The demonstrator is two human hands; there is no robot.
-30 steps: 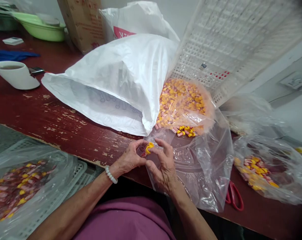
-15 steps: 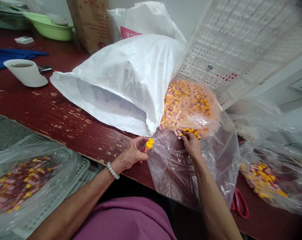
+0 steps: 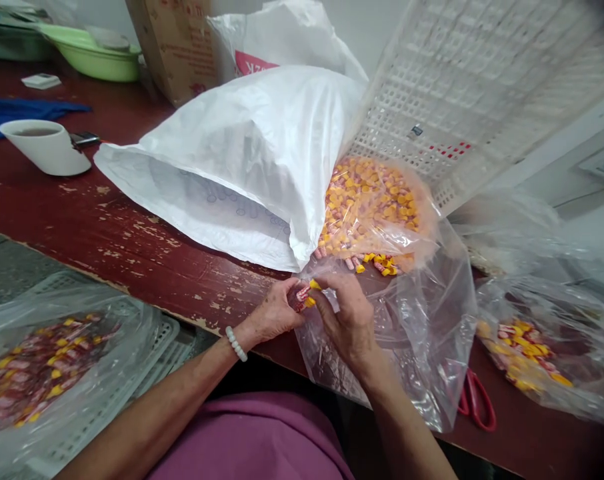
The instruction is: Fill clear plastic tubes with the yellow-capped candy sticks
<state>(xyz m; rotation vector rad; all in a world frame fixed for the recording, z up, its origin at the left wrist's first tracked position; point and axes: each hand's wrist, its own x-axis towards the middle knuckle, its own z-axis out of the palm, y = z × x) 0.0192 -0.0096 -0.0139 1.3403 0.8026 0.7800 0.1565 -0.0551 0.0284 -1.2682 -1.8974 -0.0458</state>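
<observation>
My left hand [image 3: 277, 310], with a beaded bracelet at the wrist, is closed round small yellow-capped tubes [image 3: 302, 297] near the table's front edge. Touching the yellow caps from the right is my right hand [image 3: 347, 317], its thumb and finger pinched on a yellow-capped tube. Behind them a clear plastic bag [image 3: 415, 320] lies with its mouth toward me. Many more yellow-capped tubes [image 3: 377, 200] fill its far part, and several lie loose near its opening. A large white sack [image 3: 252, 147] rests open just to the left.
A white perforated basket [image 3: 462, 87] leans behind the bag. Red scissors [image 3: 477, 400] and another bag of tubes [image 3: 527, 347] lie at the right. A white cup [image 3: 47, 150] stands at the left; below is a bagged pile of tubes [image 3: 47, 367] on a crate.
My right hand has moved left from the loose tubes to my left hand and now pinches a tube there. The view has shifted slightly.
</observation>
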